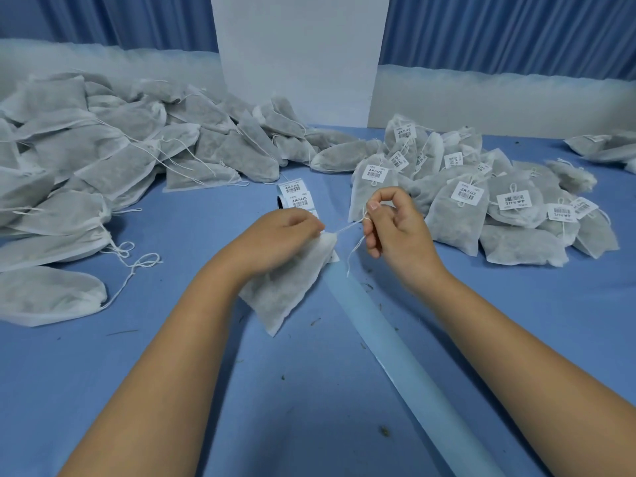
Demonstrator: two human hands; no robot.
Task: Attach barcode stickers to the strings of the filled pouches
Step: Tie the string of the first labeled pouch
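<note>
Head view: two bare forearms reach in from the bottom edge and meet near mid-frame over the blue table (165, 380).
Left hand (285, 232): knuckles up, fingers curled tight round the gathered neck of one pouch (282, 290).
Right hand (395, 232): raised just right of centre with the wrist bent; thumb and forefinger pinch the string (349, 227), and the other fingers are curled.
String: thin white cord, taut from the pouch neck to the pinch, with its loose end dangling below.
Pouch: soft, off-white non-woven fabric with grey filling showing through; it hangs slanted under the left hand.
Sticker roll (296, 196): white barcode labels, just above the left hand.
Liner strip (406, 366): smooth pale-blue band running diagonally to the lower right.
Unlabelled pouches (103, 160): a heap at upper left with loose strings.
Labelled pouches (488, 204): a pile at right, each bearing a barcode tag.
White board (299, 60): flat and upright, top centre.
</note>
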